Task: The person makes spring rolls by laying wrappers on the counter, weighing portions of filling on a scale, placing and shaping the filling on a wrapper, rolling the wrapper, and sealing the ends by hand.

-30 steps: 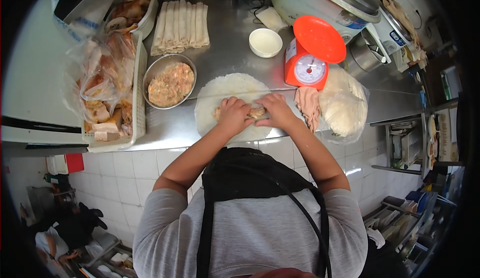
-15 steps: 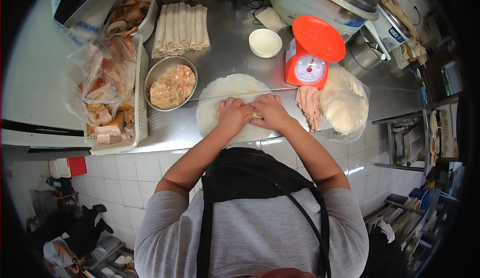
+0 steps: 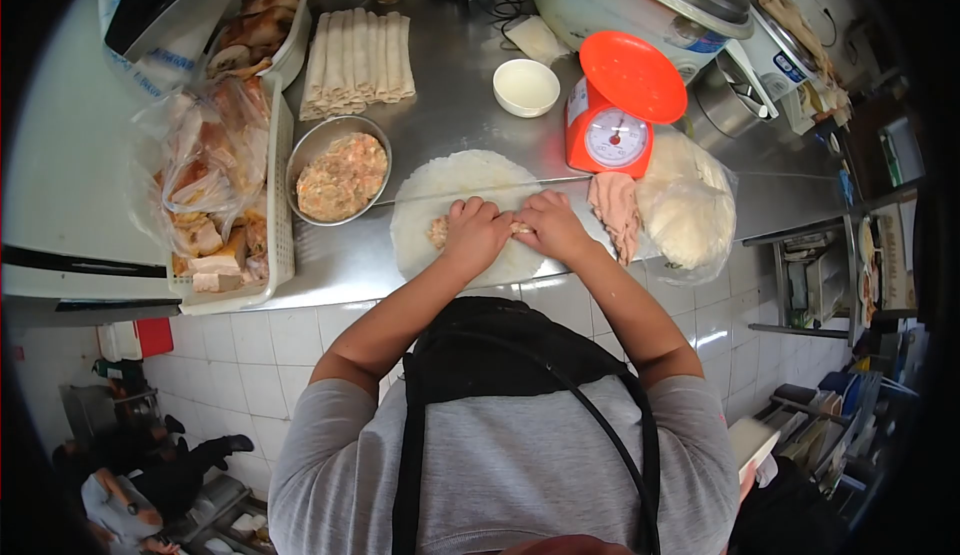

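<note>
A thin round wrapper sheet (image 3: 425, 190) lies flat on the steel counter in front of me, with a strip of minced filling (image 3: 438, 232) across its middle. My left hand (image 3: 478, 235) bends its fingers over the strip and presses it from above. Beside it, my right hand (image 3: 548, 225) is curled with its fingertips on the right end of the same strip. A little filling shows between the two hands; what lies under the palms is hidden. To the left stands a metal bowl (image 3: 298, 155) of minced filling mix (image 3: 343, 177).
Rolled wrappers (image 3: 358, 60) lie in a row behind the bowl. A basket (image 3: 283, 195) of bagged meat stands left. A white bowl (image 3: 526, 88), red scale (image 3: 615, 140), pink cloth (image 3: 613, 210) and bagged pale sheets (image 3: 685, 205) are right. Other people (image 3: 125, 505) are at lower left.
My hands have moved slightly apart, the right one a little rightward. More of the filling shows left of my left hand and between the hands. A light-coloured container appears behind my right shoulder.
</note>
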`<state>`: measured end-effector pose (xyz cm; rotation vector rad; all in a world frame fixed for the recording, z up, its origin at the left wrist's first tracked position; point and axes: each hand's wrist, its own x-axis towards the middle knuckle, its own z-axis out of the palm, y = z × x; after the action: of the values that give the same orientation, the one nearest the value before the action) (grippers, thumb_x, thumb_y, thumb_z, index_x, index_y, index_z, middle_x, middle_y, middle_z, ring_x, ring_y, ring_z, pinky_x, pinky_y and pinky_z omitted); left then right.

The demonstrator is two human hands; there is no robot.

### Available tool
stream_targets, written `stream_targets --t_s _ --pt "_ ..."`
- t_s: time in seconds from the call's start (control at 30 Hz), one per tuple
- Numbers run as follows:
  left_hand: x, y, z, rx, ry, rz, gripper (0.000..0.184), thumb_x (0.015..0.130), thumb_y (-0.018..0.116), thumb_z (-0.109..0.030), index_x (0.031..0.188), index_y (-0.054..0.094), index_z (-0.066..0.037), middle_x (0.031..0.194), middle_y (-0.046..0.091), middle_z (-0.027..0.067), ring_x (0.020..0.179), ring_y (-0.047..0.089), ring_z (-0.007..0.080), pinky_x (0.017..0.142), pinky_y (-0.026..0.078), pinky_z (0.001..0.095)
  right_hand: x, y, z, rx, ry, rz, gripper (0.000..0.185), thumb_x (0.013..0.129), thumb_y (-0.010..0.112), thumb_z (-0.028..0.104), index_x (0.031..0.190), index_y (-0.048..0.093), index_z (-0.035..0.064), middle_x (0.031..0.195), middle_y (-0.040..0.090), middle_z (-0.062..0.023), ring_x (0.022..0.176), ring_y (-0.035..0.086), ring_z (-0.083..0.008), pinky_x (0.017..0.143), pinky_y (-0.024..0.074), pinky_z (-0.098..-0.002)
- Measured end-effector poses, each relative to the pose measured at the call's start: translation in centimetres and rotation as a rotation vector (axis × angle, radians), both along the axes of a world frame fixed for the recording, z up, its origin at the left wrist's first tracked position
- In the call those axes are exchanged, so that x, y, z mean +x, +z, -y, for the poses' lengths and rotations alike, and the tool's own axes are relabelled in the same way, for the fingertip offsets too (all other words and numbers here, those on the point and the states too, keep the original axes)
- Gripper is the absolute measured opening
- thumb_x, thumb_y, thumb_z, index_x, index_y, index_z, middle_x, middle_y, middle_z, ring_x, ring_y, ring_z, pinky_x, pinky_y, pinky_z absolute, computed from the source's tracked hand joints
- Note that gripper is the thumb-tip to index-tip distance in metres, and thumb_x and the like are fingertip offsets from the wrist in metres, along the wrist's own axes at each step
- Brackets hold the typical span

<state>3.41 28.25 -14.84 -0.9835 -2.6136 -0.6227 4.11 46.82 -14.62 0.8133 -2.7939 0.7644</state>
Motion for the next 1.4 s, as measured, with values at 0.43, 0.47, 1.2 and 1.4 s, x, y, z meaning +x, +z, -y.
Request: stream_targets --t_s 0.43,0.47,1.2,1.4 --pt "0.1 -0.3 -1.1 0.045 0.004 0.077 0.020 0.068 0.066 -0.021 0.087 0.067 -0.015 0.082 0.056 -0.0017 0.088 0.048 0.0193 0.077 0.032 0.0371 0.9 1.0 0.0 -0.131 -0.161 -0.022 0.022 0.064 0.069 0.021 0.084 0.063 0.0132 0.089 0.054 -0.0022 0.094 0.046 -0.0230 0.080 0.0331 -0.0368" --pt "0.1 -0.2 -1.1 0.054 0.010 0.056 0.019 0.067 0.066 -0.021 0.085 0.066 -0.015 0.081 0.055 -0.0014 0.088 0.047 0.0194 0.077 0.032 0.0369 1.0 1.0 0.1 -0.105 -0.161 -0.017 0.023 0.064 0.069 0.020 0.086 0.063 0.0136 0.090 0.054 -0.0022 0.094 0.046 -0.0229 0.079 0.0330 -0.0368" --pt "-0.3 -0.4 -1.9 0.055 -0.076 0.011 0.026 0.063 0.069 -0.021 0.087 0.064 -0.014 0.083 0.053 -0.0016 0.089 0.047 0.0185 0.078 0.032 0.0365 1.1 1.5 -1.6 -0.053 -0.148 0.085 0.027 0.065 0.070 0.022 0.090 0.065 0.0143 0.091 0.056 -0.0022 0.093 0.048 -0.0229 0.079 0.0339 -0.0375" --pt "-0.7 -0.7 -1.7 0.005 -0.059 0.028 0.025 0.061 0.071 -0.022 0.083 0.065 -0.014 0.083 0.054 -0.0013 0.089 0.047 0.0186 0.078 0.032 0.0380 0.7 0.0 -1.2 0.035 -0.131 0.038 0.031 0.064 0.071 0.023 0.093 0.066 0.0154 0.091 0.056 -0.0021 0.093 0.047 -0.0223 0.079 0.0340 -0.0365"
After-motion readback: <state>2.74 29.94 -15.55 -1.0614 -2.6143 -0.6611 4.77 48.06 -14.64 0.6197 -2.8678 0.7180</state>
